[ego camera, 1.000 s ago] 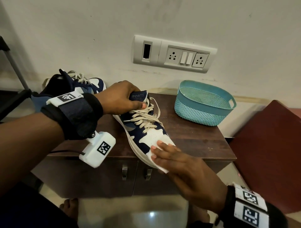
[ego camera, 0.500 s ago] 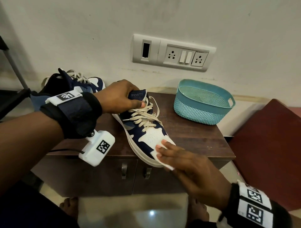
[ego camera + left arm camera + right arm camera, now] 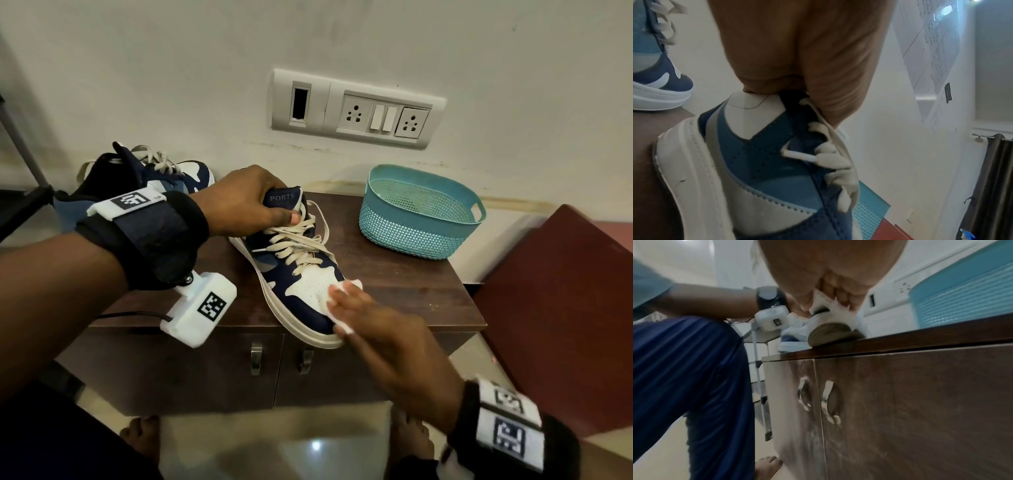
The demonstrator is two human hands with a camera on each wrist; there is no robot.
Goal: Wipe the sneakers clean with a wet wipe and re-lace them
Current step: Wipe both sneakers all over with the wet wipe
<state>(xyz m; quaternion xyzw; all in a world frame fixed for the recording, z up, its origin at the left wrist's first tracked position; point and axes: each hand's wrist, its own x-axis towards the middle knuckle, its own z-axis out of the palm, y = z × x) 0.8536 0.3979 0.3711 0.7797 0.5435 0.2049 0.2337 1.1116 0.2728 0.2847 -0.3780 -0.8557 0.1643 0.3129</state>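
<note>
Nearest, at five o'clock in the head view, the right hand (image 3: pixel 380 329) presses a wipe (image 3: pixel 337 298) flat on the toe of the sneaker (image 3: pixel 301 274), fingers straight over it, thumb hidden. The toe overhangs the front edge of the cabinet (image 3: pixel 411 284). Further in, at ten o'clock, the left hand (image 3: pixel 239 202) grips the tongue, steadying the sneaker. The second sneaker (image 3: pixel 154 171) waits at eleven o'clock; a basket (image 3: pixel 418 219) sits at one o'clock. Wiping is under way, and lacing looks untouched. Next, the wipe likely needs working round the sole edge with the same steadying hold.

Laced navy-white sneaker (image 3: pixel 294 274) on cabinet, white wipe (image 3: pixel 337 301) on toe.
</note>
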